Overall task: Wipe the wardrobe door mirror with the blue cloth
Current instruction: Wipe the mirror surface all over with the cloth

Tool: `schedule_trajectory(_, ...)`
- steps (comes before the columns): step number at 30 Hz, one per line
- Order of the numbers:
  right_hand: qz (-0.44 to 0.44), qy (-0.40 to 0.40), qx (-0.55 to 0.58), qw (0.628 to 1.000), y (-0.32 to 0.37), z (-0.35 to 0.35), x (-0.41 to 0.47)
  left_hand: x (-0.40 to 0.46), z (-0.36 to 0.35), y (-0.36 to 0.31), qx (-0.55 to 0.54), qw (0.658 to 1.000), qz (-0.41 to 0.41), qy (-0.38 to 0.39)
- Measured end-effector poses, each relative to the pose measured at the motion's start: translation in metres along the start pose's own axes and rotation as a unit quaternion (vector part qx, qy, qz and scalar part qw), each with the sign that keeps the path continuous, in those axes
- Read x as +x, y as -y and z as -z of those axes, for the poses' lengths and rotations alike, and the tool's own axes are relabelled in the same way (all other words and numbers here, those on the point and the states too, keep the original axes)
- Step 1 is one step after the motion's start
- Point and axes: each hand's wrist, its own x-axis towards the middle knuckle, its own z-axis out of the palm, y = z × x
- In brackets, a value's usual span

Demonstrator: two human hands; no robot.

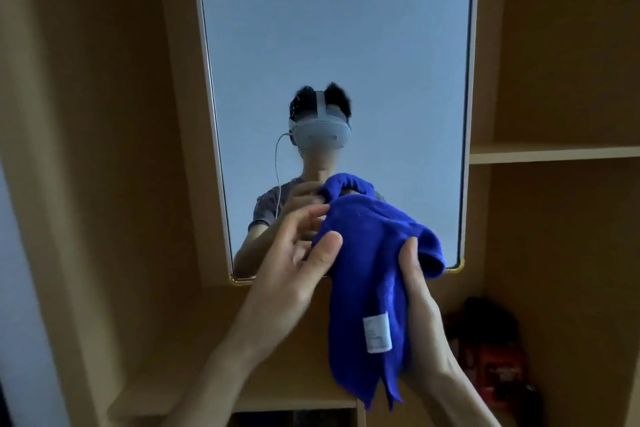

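My right hand (420, 302) grips the blue cloth (370, 263) just before the mirror (336, 45); my left hand (298, 260), fingers relaxed, touches its edge. I judge wiping not yet begun.

A pale wooden shelf (554, 152) is jutting out at the right edge of the frame, its top hidden from here. At lower right, dark red and black items (495, 357), too blurred to identify, are sitting on the wardrobe floor (571, 340).
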Motion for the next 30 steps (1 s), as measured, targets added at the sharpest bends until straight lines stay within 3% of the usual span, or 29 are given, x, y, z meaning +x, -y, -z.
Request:
schedule_trajectory(3, -0.029, 0.055, 0.027, 0.998, 0.005, -0.002, 0.005, 0.0, 0.004, 0.003, -0.046, 0.998, 0.036, -0.013)
schedule_trajectory(5, -0.036, 0.062, 0.04, 0.997, 0.007, -0.001, 0.007, 0.0, 0.006, 0.003, -0.048, 0.998, 0.048, 0.005)
schedule_trajectory(9, -0.042, 0.042, 0.029, 0.998, 0.011, -0.005, 0.006, 0.005, 0.013, -0.003, -0.056, 0.997, 0.013, -0.056)
schedule_trajectory(12, -0.003, -0.003, 0.022, 1.0, 0.008, -0.004, 0.007, 0.011, 0.014, -0.011, -0.052, 0.997, -0.008, -0.051)
schedule_trajectory(15, 0.075, -0.021, -0.096, 0.992, 0.01, 0.005, 0.008, 0.014, 0.01, -0.017, -0.063, 0.996, -0.011, -0.056)
schedule_trajectory(18, 0.177, -0.063, -0.236, 0.953, 0.012, 0.015, 0.007, 0.017, 0.01, -0.022, -0.064, 0.991, 0.009, -0.113)
schedule_trajectory(21, 0.298, -0.112, -0.377, 0.87, 0.014, 0.017, 0.007, 0.021, 0.01, -0.024, -0.074, 0.986, 0.027, -0.149)
schedule_trajectory(23, 0.354, -0.092, -0.398, 0.841, 0.017, 0.009, 0.004, 0.023, 0.005, -0.025, -0.092, 0.981, 0.024, -0.167)
schedule_trajectory(25, 0.362, -0.025, -0.376, 0.852, 0.023, -0.001, -0.002, 0.024, 0.0, -0.024, -0.099, 0.979, 0.015, -0.178)
schedule_trajectory(27, 0.352, 0.028, -0.432, 0.83, 0.028, -0.01, -0.007, 0.024, -0.003, -0.024, -0.098, 0.978, 0.009, -0.184)
schedule_trajectory(30, 0.294, 0.044, -0.525, 0.797, 0.027, -0.013, -0.007, 0.02, -0.002, -0.025, -0.14, 0.979, 0.01, -0.147)
